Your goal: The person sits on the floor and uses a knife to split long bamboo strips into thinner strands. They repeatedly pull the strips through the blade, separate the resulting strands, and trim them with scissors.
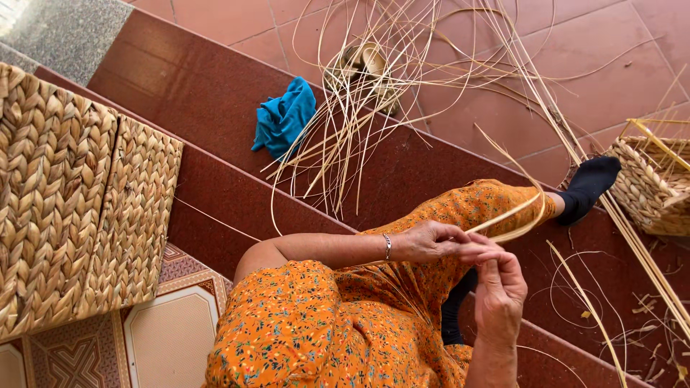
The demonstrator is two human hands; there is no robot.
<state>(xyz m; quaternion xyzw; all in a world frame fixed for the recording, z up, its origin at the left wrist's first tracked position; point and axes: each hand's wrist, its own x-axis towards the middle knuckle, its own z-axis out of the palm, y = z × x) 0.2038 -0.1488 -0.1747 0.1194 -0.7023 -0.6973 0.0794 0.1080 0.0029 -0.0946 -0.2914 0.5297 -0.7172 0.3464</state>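
Note:
I sit on dark red steps in orange flowered clothes, one leg stretched out with a black sock (589, 187) on the foot. My left hand (428, 241), with a thin bracelet at the wrist, pinches a pale flat cane strip (519, 214). My right hand (499, 287) meets it from below, and its fingertips grip the same strip right beside the left fingers. From the hands the strip bends up and to the right in a loop over my knee.
Two large woven boxes (72, 194) stand at the left on a patterned tile floor. A blue cloth (284, 118) lies on an upper step beside a spread bundle of long cane strips (359, 122). A small unfinished woven basket (647, 187) sits at the right. Loose strips litter the lower step.

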